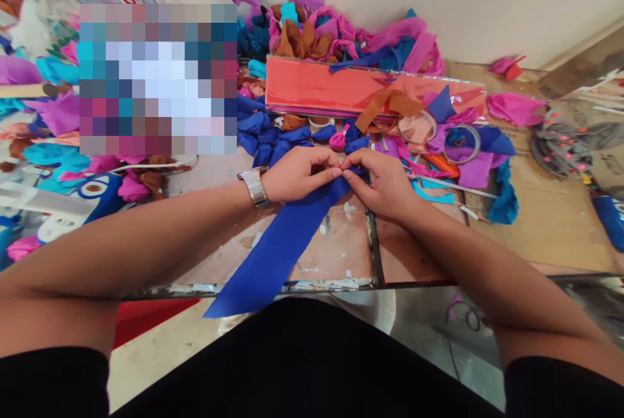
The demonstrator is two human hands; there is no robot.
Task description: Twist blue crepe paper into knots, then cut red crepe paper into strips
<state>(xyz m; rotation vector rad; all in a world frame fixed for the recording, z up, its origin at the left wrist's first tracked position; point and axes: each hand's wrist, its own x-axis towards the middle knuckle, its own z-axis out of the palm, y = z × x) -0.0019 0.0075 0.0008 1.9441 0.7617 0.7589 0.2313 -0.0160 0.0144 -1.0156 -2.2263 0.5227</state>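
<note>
A long blue strip (273, 246), of crepe paper or cloth, slants from the tabletop down over the front edge. At its upper end my left hand (305, 174) pinches it between thumb and fingertips; a metal watch is on that wrist. My right hand (380, 181) is closed on the same end, its thumb and fingertips touching those of the left. The exact spot gripped lies hidden between the fingers. Just beyond my hands is a heap of twisted blue pieces (273, 138), with a small pink one (338, 139) beside it.
A clear-wrapped pack of coral sheets (312, 83) lies behind, below a colourful pile (336, 34). Tape rolls (462, 143) sit among scraps at right, near a grey netted bundle (560, 142). A white glue gun-like tool (63, 220) is at left. Part of the view is pixelated.
</note>
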